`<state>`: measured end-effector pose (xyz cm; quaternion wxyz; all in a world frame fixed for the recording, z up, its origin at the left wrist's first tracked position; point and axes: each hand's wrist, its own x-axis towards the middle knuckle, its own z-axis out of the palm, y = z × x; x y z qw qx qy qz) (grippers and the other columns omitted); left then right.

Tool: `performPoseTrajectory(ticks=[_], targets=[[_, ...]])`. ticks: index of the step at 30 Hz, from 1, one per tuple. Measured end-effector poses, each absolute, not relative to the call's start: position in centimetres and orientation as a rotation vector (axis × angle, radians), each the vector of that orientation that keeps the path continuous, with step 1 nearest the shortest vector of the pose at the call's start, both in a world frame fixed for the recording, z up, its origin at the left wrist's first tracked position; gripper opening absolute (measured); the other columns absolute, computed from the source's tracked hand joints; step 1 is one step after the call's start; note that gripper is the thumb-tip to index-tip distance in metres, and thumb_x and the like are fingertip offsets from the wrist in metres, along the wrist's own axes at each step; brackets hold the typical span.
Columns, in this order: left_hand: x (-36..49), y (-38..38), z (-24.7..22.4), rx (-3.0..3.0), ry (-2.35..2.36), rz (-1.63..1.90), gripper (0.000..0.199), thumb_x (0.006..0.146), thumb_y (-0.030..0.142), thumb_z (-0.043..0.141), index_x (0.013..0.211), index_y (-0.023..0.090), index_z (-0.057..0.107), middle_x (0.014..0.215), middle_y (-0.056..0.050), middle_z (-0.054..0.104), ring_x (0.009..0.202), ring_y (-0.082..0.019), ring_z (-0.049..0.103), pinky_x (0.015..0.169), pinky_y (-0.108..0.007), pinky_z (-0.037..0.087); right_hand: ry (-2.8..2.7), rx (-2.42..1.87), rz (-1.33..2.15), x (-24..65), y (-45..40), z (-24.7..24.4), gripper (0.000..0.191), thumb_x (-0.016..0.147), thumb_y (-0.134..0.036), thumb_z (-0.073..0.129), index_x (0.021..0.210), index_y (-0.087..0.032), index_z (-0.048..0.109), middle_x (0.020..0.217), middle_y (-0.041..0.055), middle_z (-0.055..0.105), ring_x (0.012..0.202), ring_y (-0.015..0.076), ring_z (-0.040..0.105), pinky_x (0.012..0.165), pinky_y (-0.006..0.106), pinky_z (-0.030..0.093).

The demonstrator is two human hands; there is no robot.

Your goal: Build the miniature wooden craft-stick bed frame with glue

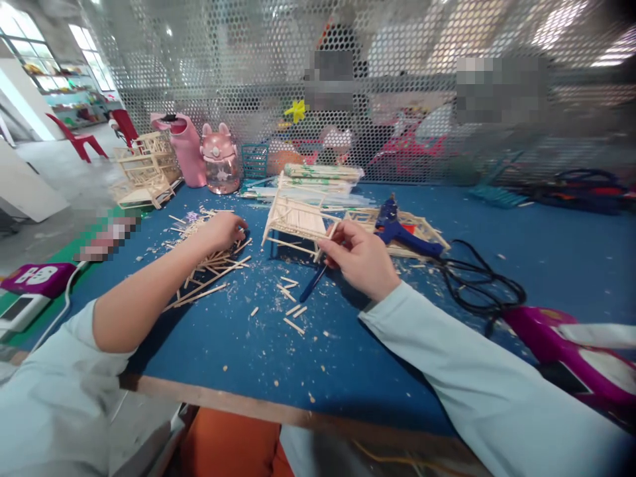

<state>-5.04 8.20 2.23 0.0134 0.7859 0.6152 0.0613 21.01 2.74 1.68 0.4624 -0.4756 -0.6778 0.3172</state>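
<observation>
My right hand (362, 258) pinches the near right corner of a small wooden stick chair (298, 217), which has a slatted seat and a tall back post at its left. Below that hand, a dark blue pen-like tool (311, 285) lies on the table, and several short stick pieces (294, 310) are scattered close by. My left hand (222, 233) is over a heap of thin wooden sticks (211, 270), its fingers curled downward; what they hold, if anything, is hidden. A blue glue gun (397, 228) rests on a flat stick frame (427, 232) to the right.
Bundled sticks in plastic (322, 175) lie behind the chair. A pink bottle (189, 152), a clear pink cup (221, 162) and a finished stick model (144, 172) stand at back left. Black cable (477, 278) runs right, near a purple device (561, 358). A perforated metal screen (268, 66) closes the back.
</observation>
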Motion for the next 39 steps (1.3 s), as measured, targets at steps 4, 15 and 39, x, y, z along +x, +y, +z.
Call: performPoseTrajectory(ticks=[4,15,39], targets=[[-4.4,8.6,2.1,2.437,1.865,0.107,0.022,0.075,0.021,0.058,0.091,0.020,0.073,0.086,-0.005,0.074,0.077,-0.017,0.064,0.067,-0.022,0.044,-1.704,-1.185,0.762,20.9,2.6,1.6,0.015,0.073,-0.031,0.060,0.074,-0.019,0.052,0.062,-0.0031,0.054,0.046,0.0095,0.049,0.045,0.026,0.041],[-6.7,0.7,6.3,2.126,1.730,0.447,0.017,0.075,0.031,0.057,0.074,0.019,0.068,0.068,0.000,0.069,0.062,-0.012,0.057,0.061,-0.024,0.043,-1.916,-1.195,0.574,20.6,2.7,0.3,0.016,0.077,-0.033,0.057,0.070,-0.020,0.049,0.060,-0.0022,0.054,0.054,0.0114,0.049,0.055,0.026,0.039],[-4.8,-1.7,1.5,2.424,1.918,0.232,0.021,0.084,0.030,0.051,0.090,0.017,0.066,0.090,-0.008,0.069,0.081,-0.020,0.062,0.065,-0.028,0.045,-2.395,-1.356,0.378,22.4,1.4,2.3,0.019,0.067,-0.015,0.050,0.084,-0.019,0.055,0.066,-0.0015,0.057,0.054,0.0108,0.048,0.055,0.024,0.037]])
